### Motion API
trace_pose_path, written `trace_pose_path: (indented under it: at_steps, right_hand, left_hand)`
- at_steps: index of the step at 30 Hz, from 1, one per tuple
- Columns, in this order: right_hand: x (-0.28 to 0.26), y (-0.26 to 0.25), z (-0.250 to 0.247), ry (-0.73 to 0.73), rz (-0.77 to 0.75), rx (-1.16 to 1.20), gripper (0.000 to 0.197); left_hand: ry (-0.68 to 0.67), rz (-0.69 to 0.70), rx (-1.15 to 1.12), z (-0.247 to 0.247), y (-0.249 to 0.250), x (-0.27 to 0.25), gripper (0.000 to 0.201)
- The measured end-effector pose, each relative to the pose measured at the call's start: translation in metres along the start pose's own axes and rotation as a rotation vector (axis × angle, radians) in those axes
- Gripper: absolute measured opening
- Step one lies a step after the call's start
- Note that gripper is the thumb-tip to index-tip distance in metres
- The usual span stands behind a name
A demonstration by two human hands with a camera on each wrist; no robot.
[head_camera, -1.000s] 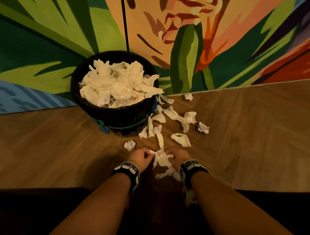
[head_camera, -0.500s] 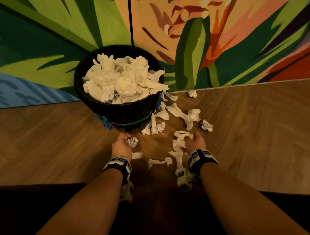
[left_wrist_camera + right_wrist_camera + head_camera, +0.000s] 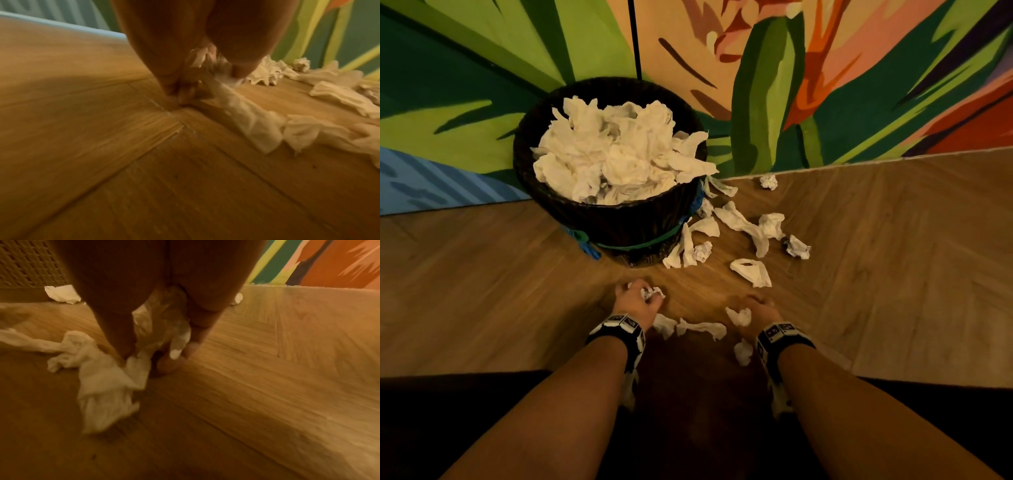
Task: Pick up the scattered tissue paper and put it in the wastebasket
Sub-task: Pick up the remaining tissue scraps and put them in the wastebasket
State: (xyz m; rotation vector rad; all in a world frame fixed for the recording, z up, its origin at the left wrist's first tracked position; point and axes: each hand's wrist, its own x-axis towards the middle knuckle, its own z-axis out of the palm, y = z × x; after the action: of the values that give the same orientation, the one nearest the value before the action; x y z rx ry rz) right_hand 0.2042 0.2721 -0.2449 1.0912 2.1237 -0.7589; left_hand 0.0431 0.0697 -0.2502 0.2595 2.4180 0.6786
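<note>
Head view shows my left hand (image 3: 635, 301) and right hand (image 3: 762, 310) each clutching tissue (image 3: 652, 293), so I should bunch tightly before reaching the heaped wastebasket (image 3: 619, 226).

Your forearms are bare, with no sleeves. Each wrist wears a black band (image 3: 619, 329) printed with white square markers, nearest the wastebasket (image 3: 626, 222).
</note>
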Motion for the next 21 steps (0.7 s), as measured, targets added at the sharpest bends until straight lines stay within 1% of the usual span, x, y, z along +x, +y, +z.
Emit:
trace_pose_path:
  at_steps: [1, 2, 3, 4, 5, 6, 8, 11, 12, 13, 14, 15, 16, 17, 18, 19, 21]
  right_hand:
    - [0.001, 0.0, -0.001, 0.017, -0.002, 0.039, 0.045]
    - [0.001, 0.0, -0.002, 0.028, -0.006, 0.078, 0.042]
    - [0.0, -0.001, -0.005, 0.044, -0.016, 0.088, 0.039]
    - [0.001, -0.002, -0.006, 0.053, -0.006, 0.093, 0.036]
    - [0.001, -0.001, -0.007, 0.076, -0.002, 0.101, 0.033]
    - [0.003, 0.001, -0.007, 0.122, 0.007, 0.139, 0.031]
    - [0.006, 0.004, -0.009, 0.196, 0.028, 0.277, 0.026]
    - [0.002, 0.003, -0.016, 0.216, 0.051, 0.516, 0.038]
    - [0.001, 0.004, -0.018, 0.228, 0.061, 0.572, 0.039]
    - [-0.001, 0.005, -0.02, 0.242, 0.068, 0.614, 0.034]
    - [-0.002, 0.006, -0.023, 0.252, 0.078, 0.64, 0.025]
    - [-0.005, 0.007, -0.025, 0.253, 0.096, 0.675, 0.012]
    - [-0.007, 0.01, -0.026, 0.254, 0.108, 0.703, 0.011]
    - [-0.01, 0.013, -0.026, 0.25, 0.112, 0.737, 0.023]
    - [-0.012, 0.015, -0.026, 0.243, 0.112, 0.763, 0.032]
    - [-0.016, 0.016, -0.026, 0.239, 0.106, 0.78, 0.036]
    - [-0.017, 0.018, -0.025, 0.231, 0.083, 0.801, 0.03]
  left_hand:
    - [-0.026, -0.014, 0.026, 0.0, 0.003, 0.0, 0.039]
    - [-0.037, -0.006, 0.049, 0.0, 0.005, 0.0, 0.039]
    - [-0.04, 0.018, 0.062, 0.002, 0.007, 0.0, 0.031]
    - [-0.039, 0.063, 0.055, 0.003, 0.009, -0.001, 0.019]
    - [-0.034, 0.123, 0.054, 0.005, 0.009, -0.002, 0.02]
    - [-0.026, 0.184, 0.049, 0.007, 0.011, -0.004, 0.025]
    - [-0.037, 0.27, 0.053, 0.009, 0.017, -0.008, 0.025]
    - [-0.149, 0.363, 0.107, 0.014, 0.031, -0.014, 0.015]
    - [-0.219, 0.384, 0.171, 0.018, 0.034, -0.015, 0.019]
    - [-0.303, 0.42, 0.268, 0.023, 0.038, -0.016, 0.033]
    - [-0.384, 0.435, 0.341, 0.031, 0.041, -0.02, 0.049]
    - [-0.453, 0.423, 0.356, 0.039, 0.043, -0.026, 0.064]
    - [-0.478, 0.378, 0.317, 0.046, 0.046, -0.031, 0.073]
    - [-0.457, 0.346, 0.265, 0.052, 0.049, -0.037, 0.074]
    - [-0.448, 0.326, 0.201, 0.059, 0.049, -0.039, 0.069]
    - [-0.463, 0.311, 0.142, 0.063, 0.052, -0.042, 0.059]
    - [-0.502, 0.251, 0.151, 0.065, 0.055, -0.043, 0.038]
